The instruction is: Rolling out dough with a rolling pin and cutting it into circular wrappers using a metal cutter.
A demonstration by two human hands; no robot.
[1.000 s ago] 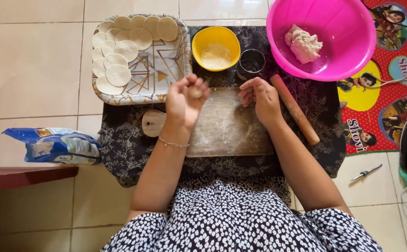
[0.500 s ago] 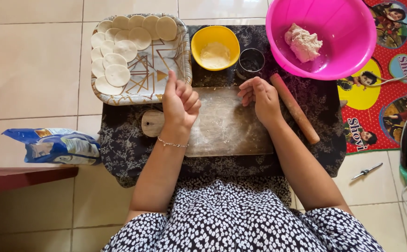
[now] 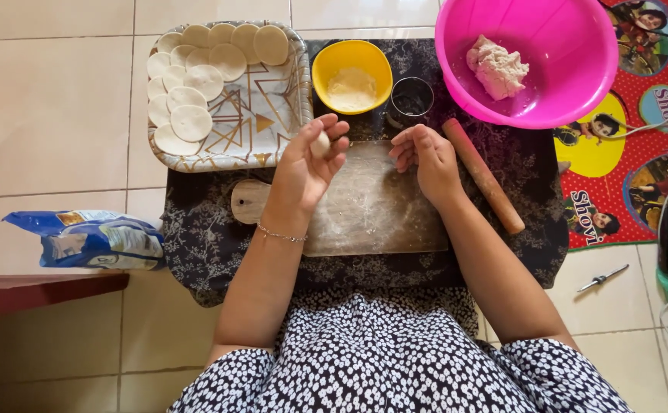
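Pale dough ball (image 3: 319, 144) pinched in left hand (image 3: 307, 164) fingertips above wooden board (image 3: 364, 210) — right hand (image 3: 426, 157) loosely curled, empty, resting on board beside rolling pin (image 3: 483, 176).

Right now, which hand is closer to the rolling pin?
Right. The right hand rests on the board, almost touching the rolling pin. The left hand is farther away, holding a small dough ball.

Left hand (image 3: 307, 164) holds what looks like a dough ball (image 3: 320, 144) above the floured board (image 3: 372, 206).
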